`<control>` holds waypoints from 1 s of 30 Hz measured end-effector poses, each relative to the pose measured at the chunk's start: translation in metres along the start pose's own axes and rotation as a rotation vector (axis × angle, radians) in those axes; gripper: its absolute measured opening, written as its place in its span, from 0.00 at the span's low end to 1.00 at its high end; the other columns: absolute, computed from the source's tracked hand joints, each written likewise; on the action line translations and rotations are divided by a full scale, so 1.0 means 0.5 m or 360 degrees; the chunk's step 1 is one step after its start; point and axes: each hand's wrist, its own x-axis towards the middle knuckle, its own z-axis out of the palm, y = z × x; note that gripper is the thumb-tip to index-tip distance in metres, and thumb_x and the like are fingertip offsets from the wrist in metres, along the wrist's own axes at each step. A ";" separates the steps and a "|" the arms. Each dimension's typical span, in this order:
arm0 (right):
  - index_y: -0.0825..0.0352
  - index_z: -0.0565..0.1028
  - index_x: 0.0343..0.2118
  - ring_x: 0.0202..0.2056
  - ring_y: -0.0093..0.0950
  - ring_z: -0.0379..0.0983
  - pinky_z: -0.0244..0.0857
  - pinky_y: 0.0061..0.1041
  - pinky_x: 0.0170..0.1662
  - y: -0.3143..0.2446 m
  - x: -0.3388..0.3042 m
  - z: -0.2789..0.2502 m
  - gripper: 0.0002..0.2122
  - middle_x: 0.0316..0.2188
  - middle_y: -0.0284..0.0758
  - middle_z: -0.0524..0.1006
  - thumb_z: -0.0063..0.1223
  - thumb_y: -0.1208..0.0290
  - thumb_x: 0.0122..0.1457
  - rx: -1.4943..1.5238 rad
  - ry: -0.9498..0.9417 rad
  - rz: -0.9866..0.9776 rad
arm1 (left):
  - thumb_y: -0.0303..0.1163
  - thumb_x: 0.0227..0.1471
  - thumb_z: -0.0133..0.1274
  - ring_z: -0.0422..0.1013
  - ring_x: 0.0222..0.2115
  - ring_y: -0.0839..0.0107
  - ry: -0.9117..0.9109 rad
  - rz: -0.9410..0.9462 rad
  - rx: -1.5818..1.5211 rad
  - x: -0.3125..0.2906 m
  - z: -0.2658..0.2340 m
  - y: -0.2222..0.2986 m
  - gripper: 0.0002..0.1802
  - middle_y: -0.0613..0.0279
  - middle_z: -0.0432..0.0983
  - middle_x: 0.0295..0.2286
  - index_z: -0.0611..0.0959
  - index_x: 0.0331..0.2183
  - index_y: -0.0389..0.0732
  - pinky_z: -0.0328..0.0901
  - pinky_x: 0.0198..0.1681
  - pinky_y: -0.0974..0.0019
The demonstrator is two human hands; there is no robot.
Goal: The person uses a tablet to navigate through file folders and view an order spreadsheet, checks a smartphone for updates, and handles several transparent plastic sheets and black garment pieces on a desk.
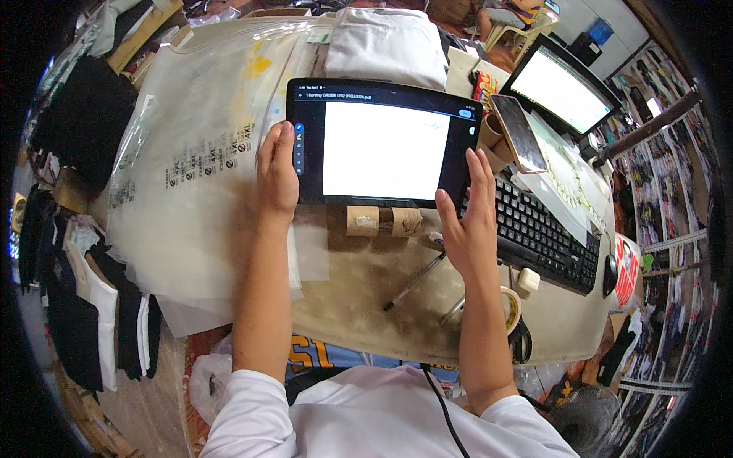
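Note:
A black tablet (309, 183) stands tilted up toward me over the table, with a mostly white page lit on its screen. My left hand (278, 174) is closed on its left edge, thumb at the front. At the lower right corner is my right hand (471, 217), fingers stretched and apart, its thumb over the screen's bottom edge; whether it touches the tablet I cannot tell. Two short cardboard tubes (363, 221) lie below the tablet. A dark pen (414, 281) rests on the table left of my right wrist.
Clear plastic sheets or bags (175, 221) cover the table's left side. Folded white cloth (388, 47) sits behind the tablet. On the right are a phone (521, 131), keyboard (544, 238), mouse (610, 276), monitor (561, 85), tape roll (515, 311) and small white case (527, 279). A person (505, 17) sits far back.

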 end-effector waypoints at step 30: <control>0.57 0.61 0.64 0.66 0.54 0.49 0.47 0.51 0.65 -0.010 -0.013 0.005 0.34 0.68 0.45 0.51 0.62 0.70 0.52 -0.0120 -0.0110 -0.0066 | 0.42 0.66 0.42 0.52 0.26 0.79 0.0022 0.0136 0.0222 -0.014 0.014 0.014 0.19 0.72 0.56 0.23 0.72 0.30 0.36 0.52 0.31 0.72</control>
